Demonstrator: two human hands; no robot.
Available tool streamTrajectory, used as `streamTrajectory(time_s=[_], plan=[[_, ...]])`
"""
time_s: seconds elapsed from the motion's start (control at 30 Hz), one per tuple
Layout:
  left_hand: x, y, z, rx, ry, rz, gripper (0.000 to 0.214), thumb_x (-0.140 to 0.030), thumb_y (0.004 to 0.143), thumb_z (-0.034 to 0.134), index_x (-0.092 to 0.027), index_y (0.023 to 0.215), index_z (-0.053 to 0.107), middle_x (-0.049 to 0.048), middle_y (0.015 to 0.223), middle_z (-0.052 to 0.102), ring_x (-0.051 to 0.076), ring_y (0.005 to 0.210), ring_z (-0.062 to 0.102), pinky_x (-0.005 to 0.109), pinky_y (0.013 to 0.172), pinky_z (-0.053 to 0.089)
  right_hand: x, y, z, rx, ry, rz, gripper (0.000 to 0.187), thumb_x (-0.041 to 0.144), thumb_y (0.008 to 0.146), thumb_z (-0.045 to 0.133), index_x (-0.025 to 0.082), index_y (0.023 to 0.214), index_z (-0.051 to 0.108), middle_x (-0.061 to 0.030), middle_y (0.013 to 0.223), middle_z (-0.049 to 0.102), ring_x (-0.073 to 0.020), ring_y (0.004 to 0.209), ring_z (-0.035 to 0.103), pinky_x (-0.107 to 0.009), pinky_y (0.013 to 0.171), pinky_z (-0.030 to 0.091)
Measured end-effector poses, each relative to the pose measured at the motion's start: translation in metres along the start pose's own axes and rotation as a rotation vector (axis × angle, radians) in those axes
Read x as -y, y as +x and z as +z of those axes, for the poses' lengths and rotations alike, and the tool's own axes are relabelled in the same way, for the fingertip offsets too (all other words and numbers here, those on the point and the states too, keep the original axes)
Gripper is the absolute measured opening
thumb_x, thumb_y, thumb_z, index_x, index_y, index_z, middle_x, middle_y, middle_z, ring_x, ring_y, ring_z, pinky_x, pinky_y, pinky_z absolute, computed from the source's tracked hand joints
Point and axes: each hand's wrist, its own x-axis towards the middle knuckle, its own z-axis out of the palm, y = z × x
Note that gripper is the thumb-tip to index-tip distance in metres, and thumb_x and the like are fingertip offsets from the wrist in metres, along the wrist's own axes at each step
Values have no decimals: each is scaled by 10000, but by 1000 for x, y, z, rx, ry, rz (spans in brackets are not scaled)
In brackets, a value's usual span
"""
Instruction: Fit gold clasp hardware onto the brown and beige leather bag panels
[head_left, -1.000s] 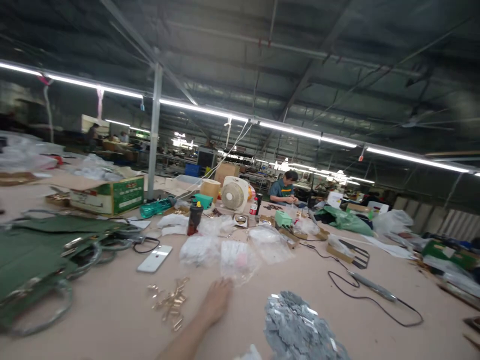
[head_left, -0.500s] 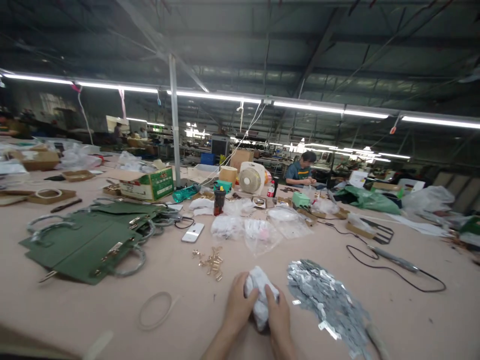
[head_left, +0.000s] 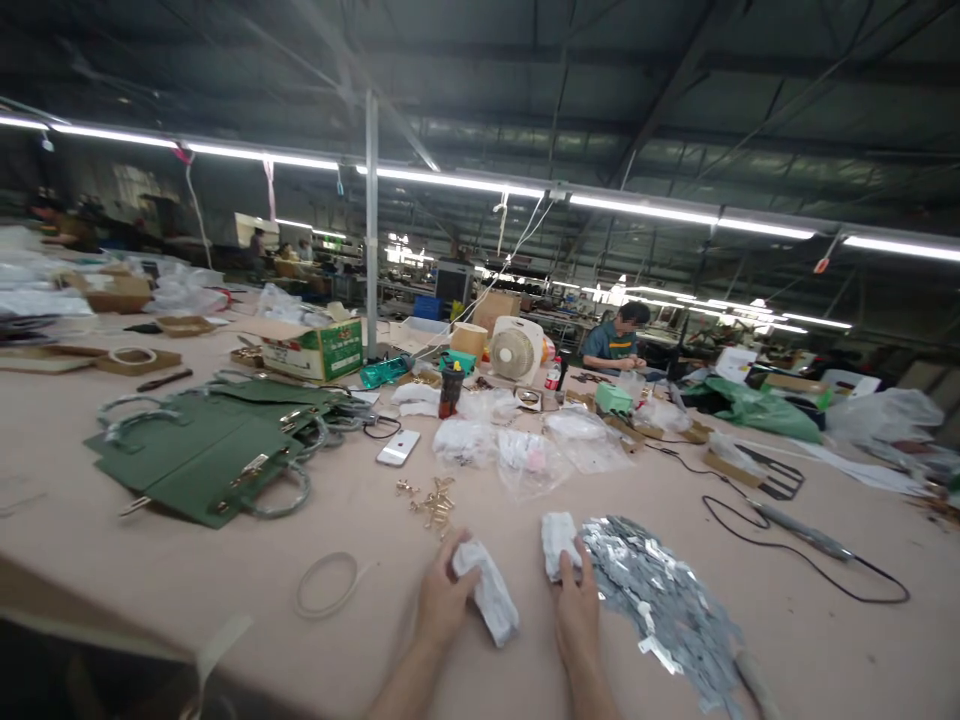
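My left hand [head_left: 442, 592] grips a long white wrapped bundle [head_left: 491, 597], thumb on top, fingers on its far side. A second, shorter white bundle [head_left: 559, 540] is held by my right hand [head_left: 577, 598] at its near end. What the white wrapping contains is hidden. Just right of my right hand lies a heap of flat silvery metal pieces [head_left: 664, 600]. Beyond my left hand are several small gold-coloured metal fittings [head_left: 436, 505] in a loose pile. A pale ring-shaped strip [head_left: 328, 585] rests on the table to the left.
Green bag pieces with wrapped handles [head_left: 202, 455] lie at left, near a phone [head_left: 398, 448]. Clear plastic bags [head_left: 525, 455], a drink bottle [head_left: 451, 388] and a fan [head_left: 516, 350] stand farther back. At right is a corded tool [head_left: 802, 530]. Another person [head_left: 615, 340] sits across the table.
My hands, earlier together around white bundles, have moved apart, each now with one bundle. The view has shifted, so the table's things appear farther right.
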Motion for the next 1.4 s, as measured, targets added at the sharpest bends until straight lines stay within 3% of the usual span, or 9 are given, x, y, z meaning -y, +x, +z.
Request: streamTrajectory(time_s=[0.17,0.33,0.5,0.6,0.73,0.93,1.03,1.23,1.4], plan=[[-3,12,-4,-146,-508,-145,613,-297,649,923,-192,1189,653,80,1071,753,197,915,718,315,854,577,4,-11,0,34,-155,-32,680,633,901,587,236,1453,572,-111,1453,595,-322,1345,541,-448,1117,437],[-5,15,-1,-144,-604,-181,564,-320,617,957,-221,1055,616,39,1079,728,146,826,699,275,753,587,26,-23,9,-11,-408,-509,469,470,921,646,169,1277,690,-176,1516,494,-362,1443,401,-579,1224,261],[-3,18,3,-147,-581,-187,541,-307,631,953,-232,1030,596,35,1141,713,150,880,701,258,750,584,49,-48,26,426,-358,-666,499,353,908,709,242,1384,605,-132,1438,555,-297,1345,517,-487,1155,421],[-8,18,4,-123,-598,-189,571,-313,699,917,-248,1175,608,49,1147,713,155,909,702,260,782,584,58,-56,46,604,-309,-583,467,301,898,695,235,1355,624,-121,1343,614,-271,1252,576,-408,1083,481],[-15,17,6,-1,-652,-197,571,-287,784,850,-239,1297,604,68,1209,705,174,1015,694,261,863,575,63,-47,73,544,-191,-357,247,298,952,584,211,1124,739,-80,1083,720,-237,1030,656,-339,937,511],[-13,22,7,21,-597,-181,588,-223,762,832,-214,1309,616,91,1224,720,232,1078,699,330,942,574,44,-31,98,551,198,214,353,498,845,726,154,906,769,-42,823,755,-206,740,660,-266,646,487],[-11,26,4,-7,-609,-202,647,-216,734,812,-245,1345,602,83,1252,721,249,1114,699,343,943,582,35,-29,98,513,445,363,369,485,768,827,163,939,767,-48,890,778,-215,791,694,-285,717,536],[-12,25,7,-17,-565,-263,640,-404,834,749,-305,1428,534,92,1524,554,279,1263,644,362,957,586,38,-28,89,464,725,466,384,454,776,843,189,1040,755,-85,1101,776,-266,1007,725,-393,921,579],[-5,15,15,59,-333,-93,1085,-266,658,926,-279,1575,347,132,1571,487,321,1408,515,355,1087,504,42,-29,84,458,737,460,371,446,793,840,207,1056,734,-65,1065,782,-263,971,739,-407,902,596]])
